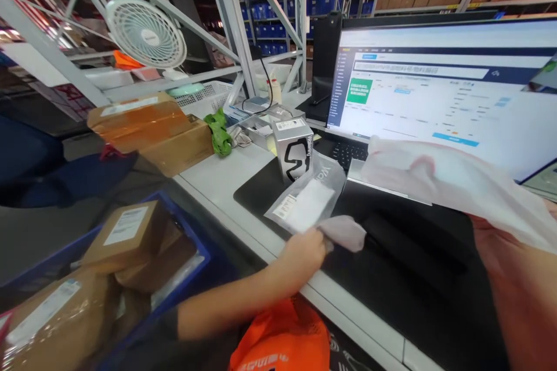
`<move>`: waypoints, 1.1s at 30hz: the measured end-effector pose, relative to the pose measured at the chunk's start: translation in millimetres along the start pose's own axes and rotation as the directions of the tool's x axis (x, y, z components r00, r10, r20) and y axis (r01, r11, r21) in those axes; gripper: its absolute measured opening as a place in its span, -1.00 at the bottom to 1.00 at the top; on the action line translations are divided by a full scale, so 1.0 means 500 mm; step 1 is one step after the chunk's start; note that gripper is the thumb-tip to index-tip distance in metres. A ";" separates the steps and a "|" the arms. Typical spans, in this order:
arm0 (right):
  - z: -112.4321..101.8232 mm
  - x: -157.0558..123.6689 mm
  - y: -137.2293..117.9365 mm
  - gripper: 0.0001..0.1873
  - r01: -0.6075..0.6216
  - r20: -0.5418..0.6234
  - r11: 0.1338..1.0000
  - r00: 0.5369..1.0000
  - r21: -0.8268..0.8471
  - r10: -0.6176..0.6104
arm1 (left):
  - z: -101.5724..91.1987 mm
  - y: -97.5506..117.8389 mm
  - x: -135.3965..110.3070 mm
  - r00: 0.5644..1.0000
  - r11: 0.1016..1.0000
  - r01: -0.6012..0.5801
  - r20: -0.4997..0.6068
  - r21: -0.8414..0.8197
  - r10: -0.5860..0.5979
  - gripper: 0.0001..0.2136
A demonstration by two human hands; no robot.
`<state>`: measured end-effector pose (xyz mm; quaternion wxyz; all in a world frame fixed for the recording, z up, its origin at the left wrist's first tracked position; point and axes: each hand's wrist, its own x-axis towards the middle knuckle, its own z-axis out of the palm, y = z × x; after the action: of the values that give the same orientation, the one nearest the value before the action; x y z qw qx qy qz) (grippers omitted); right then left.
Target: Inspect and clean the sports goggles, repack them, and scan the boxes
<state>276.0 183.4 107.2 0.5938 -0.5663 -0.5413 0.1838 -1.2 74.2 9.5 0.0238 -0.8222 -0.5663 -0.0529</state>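
Observation:
My left hand (pixel 304 252) is closed at the near edge of the black desk mat, gripping a small crumpled piece of translucent plastic (pixel 343 233). Just beyond it lies a clear plastic packet (pixel 310 200) with a white item and a printed label inside. A silver-and-black printed box (pixel 294 148) stands upright behind the packet. On the right side, my right hand (pixel 500 249) holds a whitish translucent plastic bag (pixel 461 185) up before the monitor. That bag covers most of its fingers, and a reddish fingertip shows through the film.
A blue crate (pixel 202 255) of brown parcels stands at the lower left. Cardboard boxes (pixel 183 148), a green crumpled bag (pixel 220 132) and a white basket line the desk's far left. A monitor (pixel 418 98) and keyboard (pixel 343 152) stand behind the mat. A fan (pixel 145 32) is beyond.

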 end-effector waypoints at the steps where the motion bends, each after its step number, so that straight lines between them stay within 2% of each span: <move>1: 0.004 0.003 -0.002 -0.67 0.016 -0.015 1.000 1.000 -0.005 -0.017 | 0.016 0.006 -0.008 1.000 1.000 0.015 0.004 -0.007 -0.015 -0.84; 3: 0.013 0.009 -0.005 -0.69 0.036 -0.041 0.997 0.999 0.067 -0.033 | 0.034 0.010 -0.024 0.998 0.998 0.059 0.006 -0.016 -0.059 -0.80; 6: 0.024 0.012 -0.012 -0.71 0.017 -0.043 0.977 0.999 0.212 -0.008 | 0.035 0.002 -0.037 0.984 0.981 0.173 -0.011 -0.093 -0.175 -0.62; 10: 0.034 0.006 -0.020 -0.66 -0.050 0.056 0.942 0.998 0.331 0.033 | 0.016 -0.013 -0.027 0.932 0.859 0.344 0.026 -0.380 -0.362 -0.31; 12: 0.038 0.002 -0.019 -0.63 -0.085 0.091 0.905 0.995 0.417 0.052 | 0.006 -0.020 -0.019 0.918 0.803 0.377 0.071 -0.462 -0.391 -0.19; 14: 0.040 0.000 -0.013 -0.61 -0.093 0.087 0.895 0.994 0.437 0.061 | -0.001 -0.026 -0.014 0.914 0.781 0.387 0.092 -0.490 -0.395 -0.16; 21: 0.044 0.002 0.004 -0.59 -0.110 0.090 0.899 0.993 0.424 0.079 | 0.006 -0.026 -0.028 0.927 0.831 0.351 0.034 -0.431 -0.374 -0.59; 25: 0.044 0.001 0.002 -0.59 -0.119 0.104 0.911 0.991 0.396 0.085 | 0.024 -0.019 -0.048 0.937 0.906 0.289 -0.103 -0.310 -0.334 -0.67; 29: 0.043 0.000 -0.004 -0.59 -0.091 0.071 0.955 0.995 0.282 0.074 | 0.037 -0.019 -0.066 0.930 0.946 0.222 -0.240 -0.235 -0.277 -0.79; 31: 0.043 0.001 -0.008 -0.59 -0.065 0.058 0.966 0.997 0.251 0.052 | 0.034 -0.027 -0.074 0.910 0.956 0.181 -0.330 -0.231 -0.252 -0.79; 33: 0.042 0.003 -0.012 -0.59 -0.053 0.058 0.965 0.998 0.255 0.040 | 0.025 -0.042 -0.084 0.847 0.967 0.157 -0.475 -0.201 -0.236 -0.77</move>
<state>256.3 192.9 108.5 0.6433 -0.4922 -0.5149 0.2809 -34.9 44.0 -7.9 0.0990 -0.7177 -0.6167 -0.3077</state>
